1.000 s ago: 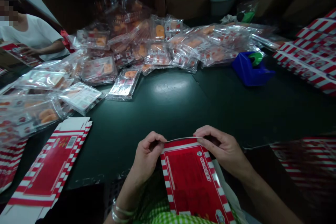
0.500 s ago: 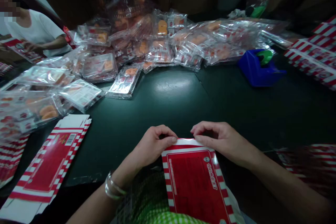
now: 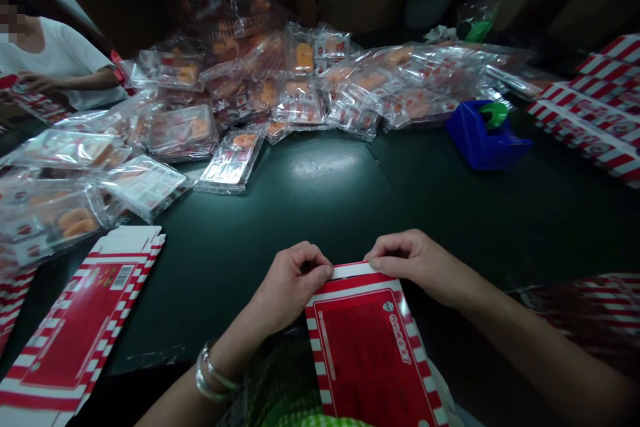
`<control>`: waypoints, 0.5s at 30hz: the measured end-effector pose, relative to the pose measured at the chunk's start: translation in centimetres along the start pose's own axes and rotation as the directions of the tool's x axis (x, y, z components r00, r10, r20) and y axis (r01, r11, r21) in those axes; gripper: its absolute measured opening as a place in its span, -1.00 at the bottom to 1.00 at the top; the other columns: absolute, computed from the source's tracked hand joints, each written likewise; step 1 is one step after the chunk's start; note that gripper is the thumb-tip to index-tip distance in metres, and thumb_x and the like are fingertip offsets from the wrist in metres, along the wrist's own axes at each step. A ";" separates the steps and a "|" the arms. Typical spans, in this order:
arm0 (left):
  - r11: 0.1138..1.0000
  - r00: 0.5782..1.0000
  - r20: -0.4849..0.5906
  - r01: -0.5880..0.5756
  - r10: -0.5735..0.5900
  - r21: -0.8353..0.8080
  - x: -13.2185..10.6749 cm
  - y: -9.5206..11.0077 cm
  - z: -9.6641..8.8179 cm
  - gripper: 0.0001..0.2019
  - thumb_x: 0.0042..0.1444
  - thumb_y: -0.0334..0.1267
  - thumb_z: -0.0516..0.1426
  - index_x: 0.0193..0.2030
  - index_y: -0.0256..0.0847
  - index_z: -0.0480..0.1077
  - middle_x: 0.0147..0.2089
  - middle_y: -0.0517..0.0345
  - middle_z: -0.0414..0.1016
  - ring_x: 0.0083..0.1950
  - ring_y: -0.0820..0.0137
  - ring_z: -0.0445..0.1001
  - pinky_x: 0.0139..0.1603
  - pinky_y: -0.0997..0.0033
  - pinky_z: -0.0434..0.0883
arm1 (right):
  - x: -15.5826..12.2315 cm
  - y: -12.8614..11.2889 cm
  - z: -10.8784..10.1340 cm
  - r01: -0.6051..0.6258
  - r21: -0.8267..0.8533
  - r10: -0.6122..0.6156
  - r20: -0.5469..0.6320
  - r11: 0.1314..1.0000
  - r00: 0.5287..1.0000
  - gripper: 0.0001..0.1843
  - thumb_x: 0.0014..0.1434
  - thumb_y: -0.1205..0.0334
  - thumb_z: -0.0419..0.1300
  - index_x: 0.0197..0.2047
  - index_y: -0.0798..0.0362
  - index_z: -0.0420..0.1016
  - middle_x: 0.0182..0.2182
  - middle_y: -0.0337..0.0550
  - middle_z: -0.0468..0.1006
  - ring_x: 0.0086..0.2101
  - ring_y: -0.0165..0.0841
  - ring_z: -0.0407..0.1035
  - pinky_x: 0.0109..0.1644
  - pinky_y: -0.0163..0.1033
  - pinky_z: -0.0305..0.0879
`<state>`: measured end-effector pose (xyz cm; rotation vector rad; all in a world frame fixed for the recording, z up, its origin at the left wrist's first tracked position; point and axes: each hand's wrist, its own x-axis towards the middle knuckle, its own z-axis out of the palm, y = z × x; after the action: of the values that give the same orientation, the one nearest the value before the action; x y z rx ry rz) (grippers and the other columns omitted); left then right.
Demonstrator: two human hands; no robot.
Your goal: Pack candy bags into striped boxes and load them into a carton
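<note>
Both grips are pinching the top edge of a flat red-and-white striped carton blank [image 3: 363,347]: the left grip [image 3: 295,287] is curling over its upper left corner, and the right grip [image 3: 413,263] is closing on its upper right corner, with a white end flap [image 3: 353,271] showing between them. The blank is sitting just off the near edge of the dark green tabletop [image 3: 320,227], its lower end lying over green checked clothing [image 3: 280,373]. It is probably handling as light, stiff printed card, slick on its coated face and apt to bend along its creases, so its outer edges look like the safest hold. Clear plastic packs of orange items [image 3: 233,163] are spreading across the far side, near a blue tape dispenser [image 3: 483,143], while a co-worker in a white T-shirt [image 3: 60,60] is handling another blank [image 3: 37,103].
</note>
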<state>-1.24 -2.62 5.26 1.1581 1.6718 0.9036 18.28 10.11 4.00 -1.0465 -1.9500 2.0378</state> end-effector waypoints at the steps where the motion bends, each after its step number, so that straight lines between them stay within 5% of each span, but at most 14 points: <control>1: 1.000 1.000 0.026 0.002 -0.002 -0.001 0.1 0.1 -0.1 -0.87 0.08 -0.30 0.13 -0.44 -0.27 0.43 -0.42 0.21 0.41 -0.37 0.47 0.34 -0.33 0.48 0.28 | 0.2 -0.1 0.1 0.008 -0.007 -0.008 -0.005 1.000 1.000 -0.84 -0.05 0.15 0.26 -0.52 0.07 0.55 -0.55 -0.22 0.55 -0.51 -0.40 0.39 -0.43 -0.33 0.27; 6: 1.000 0.998 0.052 -0.028 0.028 -0.003 0.1 -0.1 -0.8 -0.88 0.07 -0.34 0.14 -0.46 -0.27 0.45 -0.42 0.23 0.39 -0.38 0.50 0.32 -0.34 0.51 0.26 | -0.3 -0.6 1.6 0.135 -0.119 -0.147 -0.093 0.984 0.985 -0.82 0.04 0.18 0.20 -0.46 0.07 0.59 -0.47 -0.19 0.60 -0.46 -0.37 0.44 -0.41 -0.34 0.31; 10: 0.998 0.998 -0.040 -0.047 0.046 -0.041 -1.1 -0.9 -0.5 -0.85 0.09 -0.32 0.17 -0.48 -0.26 0.48 -0.43 0.24 0.37 -0.37 0.51 0.31 -0.31 0.52 0.26 | -2.4 0.5 2.5 0.242 -0.175 -0.267 -0.134 0.954 0.954 -0.75 0.19 0.11 0.16 -0.25 -0.04 0.66 -0.17 -0.16 0.66 -0.16 -0.27 0.52 -0.09 -0.28 0.43; 15: 0.846 0.954 -0.195 0.095 -0.227 -0.524 -2.8 -1.6 1.7 -0.83 0.05 -0.18 0.24 -0.29 -0.24 0.50 -0.35 0.19 0.53 -0.35 0.48 0.41 -0.31 0.51 0.35 | -3.7 2.9 1.9 0.219 -0.199 -0.275 -0.326 0.955 0.904 -0.77 0.14 0.04 0.23 -0.19 -0.15 0.67 -0.16 -0.18 0.66 -0.12 -0.24 0.53 0.07 -0.20 0.43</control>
<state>0.40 -5.67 3.95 0.5470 1.5560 1.3261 21.05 6.10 2.63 -1.0440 -1.9573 1.4687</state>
